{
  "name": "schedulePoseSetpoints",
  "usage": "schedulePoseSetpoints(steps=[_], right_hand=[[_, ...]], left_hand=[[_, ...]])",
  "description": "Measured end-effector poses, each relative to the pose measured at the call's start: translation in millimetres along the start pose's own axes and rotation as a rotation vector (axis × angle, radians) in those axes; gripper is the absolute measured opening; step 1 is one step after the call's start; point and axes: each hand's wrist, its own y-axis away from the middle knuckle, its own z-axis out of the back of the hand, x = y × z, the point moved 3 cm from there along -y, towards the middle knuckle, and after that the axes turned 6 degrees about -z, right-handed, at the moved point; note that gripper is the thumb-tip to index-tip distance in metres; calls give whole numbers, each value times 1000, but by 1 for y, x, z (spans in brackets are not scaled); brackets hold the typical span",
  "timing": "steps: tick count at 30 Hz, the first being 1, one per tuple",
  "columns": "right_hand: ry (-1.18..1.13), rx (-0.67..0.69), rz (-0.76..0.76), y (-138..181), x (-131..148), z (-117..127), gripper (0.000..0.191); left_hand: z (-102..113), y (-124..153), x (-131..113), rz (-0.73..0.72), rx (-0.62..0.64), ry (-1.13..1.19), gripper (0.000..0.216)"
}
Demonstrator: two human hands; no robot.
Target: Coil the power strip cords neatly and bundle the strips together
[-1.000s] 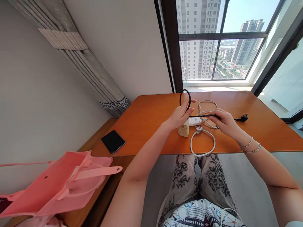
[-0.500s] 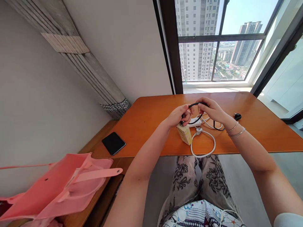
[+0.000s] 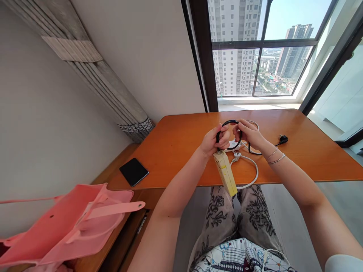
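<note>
Bright window [image 3: 255, 49] daylight, sharp, edges warped

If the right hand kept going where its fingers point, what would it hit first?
Probably the left hand: the right hand points leftward along the looped black cable both hold, a small gap apart; depth is unclear.

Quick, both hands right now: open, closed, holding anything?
Left hand: closed on the black cord, with the yellow power strip hanging below it.
Right hand: closed on the same black cord.
</note>
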Motion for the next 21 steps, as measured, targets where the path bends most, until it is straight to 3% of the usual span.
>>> schedulePoseSetpoints(steps=[4, 11, 16, 21], right_hand=[[5, -27, -9, 6, -2, 2, 56], [-34, 47, -204, 3, -11, 8, 62], [-24, -90, -77, 8, -26, 2, 61], [333, -169, 81, 30, -48, 8, 47]], left_hand=[[-5, 4, 5, 13, -8, 8, 46], [-10, 5, 9, 22, -3, 37, 45], [-21, 11, -2, -227, -96, 128, 41], [-20, 15, -20, -525, -137, -29, 39]])
